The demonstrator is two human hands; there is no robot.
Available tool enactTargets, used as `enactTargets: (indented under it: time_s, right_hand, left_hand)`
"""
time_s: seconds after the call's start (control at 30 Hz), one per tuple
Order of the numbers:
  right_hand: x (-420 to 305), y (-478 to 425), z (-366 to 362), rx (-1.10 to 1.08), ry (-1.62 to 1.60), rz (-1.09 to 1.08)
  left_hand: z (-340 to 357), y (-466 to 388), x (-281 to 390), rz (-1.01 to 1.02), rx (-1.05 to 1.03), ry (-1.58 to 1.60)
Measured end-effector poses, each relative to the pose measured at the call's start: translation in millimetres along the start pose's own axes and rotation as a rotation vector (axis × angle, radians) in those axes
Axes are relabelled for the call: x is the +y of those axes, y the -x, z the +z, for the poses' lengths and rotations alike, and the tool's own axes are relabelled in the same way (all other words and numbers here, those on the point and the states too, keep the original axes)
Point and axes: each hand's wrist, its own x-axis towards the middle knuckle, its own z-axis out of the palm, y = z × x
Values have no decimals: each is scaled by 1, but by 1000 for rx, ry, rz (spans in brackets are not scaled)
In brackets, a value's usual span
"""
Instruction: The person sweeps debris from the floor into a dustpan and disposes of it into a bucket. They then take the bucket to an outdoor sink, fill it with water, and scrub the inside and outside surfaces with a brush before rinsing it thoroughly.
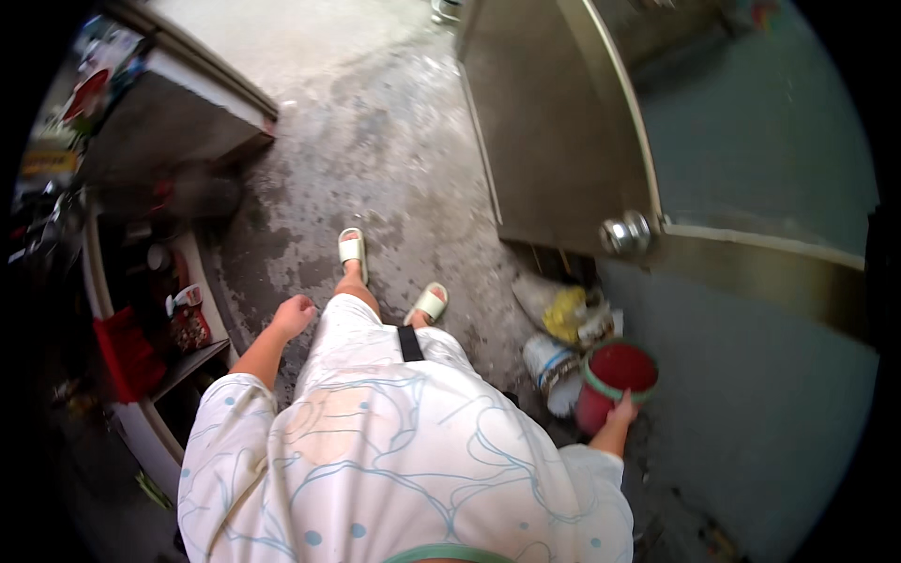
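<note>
My left hand hangs beside my white shorts with its fingers loosely curled; whether they are fully closed is hard to tell, and no object shows in it. On the other side, my right hand is at the near rim of a red bucket with a green rim. It overlaps the rim, but whether the fingers grip it or only pass in front is unclear. A white pail with a stained rim lies tilted beside the bucket. Pale slide sandals are on my feet, on the damp concrete floor.
At right, a door with a round metal knob stands open. Below it lies a yellow plastic bag. At left are open shelves with a spray bottle and a red cloth, and a counter block beside the doorway.
</note>
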Motion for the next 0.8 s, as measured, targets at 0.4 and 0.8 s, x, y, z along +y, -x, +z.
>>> enactTargets:
  time_s: [0.4, 0.8]
  right_hand:
    - [-16, 203, 178, -845, 1183, -726]
    - [-236, 396, 626, -1036, 869, -785]
  left_hand:
    - [-161, -130, -146, -251, 46, 7]
    - [-484, -377, 80, 301, 258, 57]
